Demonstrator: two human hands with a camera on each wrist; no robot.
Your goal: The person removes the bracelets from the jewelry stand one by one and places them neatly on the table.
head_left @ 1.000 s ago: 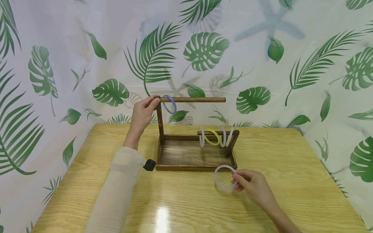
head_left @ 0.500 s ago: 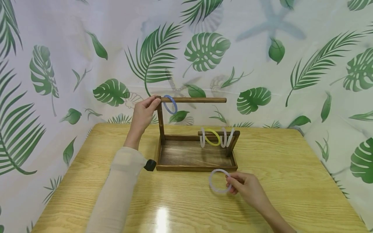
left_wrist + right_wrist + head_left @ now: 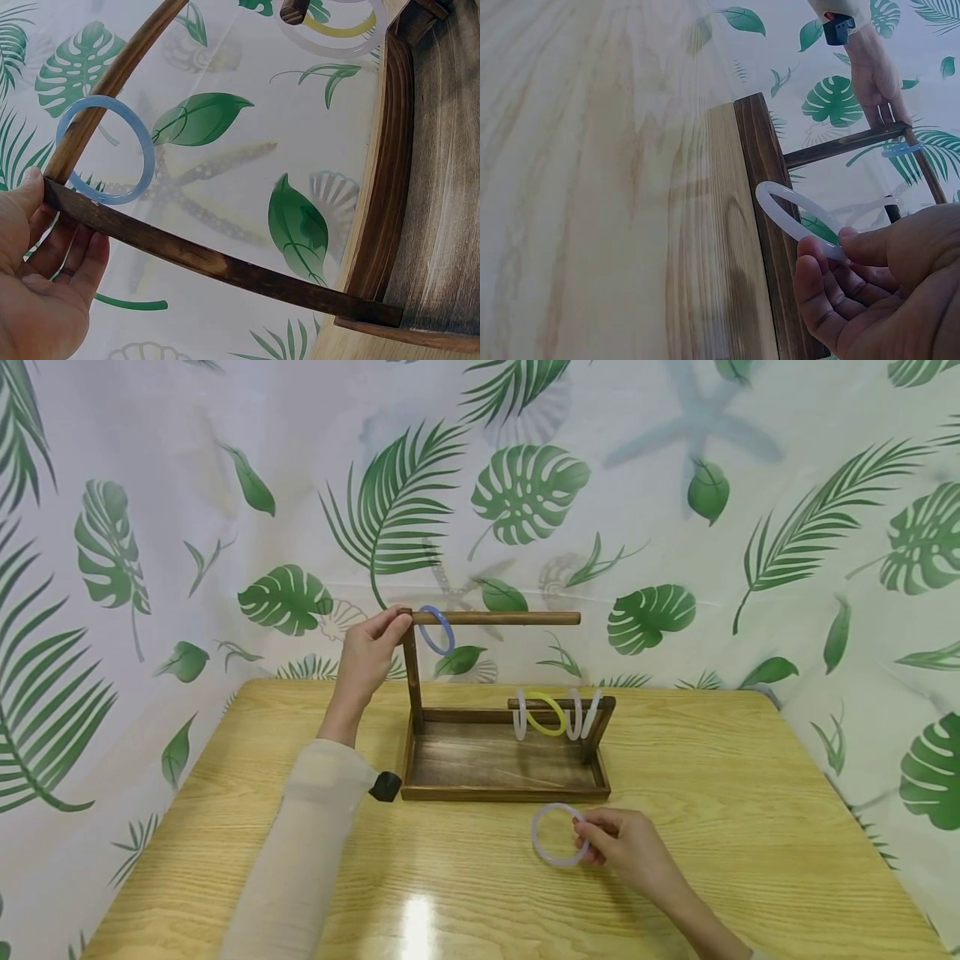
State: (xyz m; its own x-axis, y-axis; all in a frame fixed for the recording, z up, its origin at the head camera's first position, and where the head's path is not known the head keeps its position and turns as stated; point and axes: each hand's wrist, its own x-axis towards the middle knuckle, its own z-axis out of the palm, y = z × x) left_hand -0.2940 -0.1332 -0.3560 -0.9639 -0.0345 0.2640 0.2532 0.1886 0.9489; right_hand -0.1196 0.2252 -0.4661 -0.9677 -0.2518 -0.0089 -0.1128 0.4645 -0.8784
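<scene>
Left hand point(image 3: 367, 653): curled, pinches the rack point(image 3: 502, 794) at its ten o'clock corner, probably for steadying.
Right hand point(image 3: 628, 850): curled, pinches the white ring point(image 3: 535, 835) by its edge, so the hole is free.
White ring: at five o'clock from the rack.
Blue ring point(image 3: 451, 632): hangs, because upper bar point(image 3: 517, 618) passes through.

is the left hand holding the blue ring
No, the left hand grips the top of the post, and the blue ring hangs beside it on the bar.
</scene>
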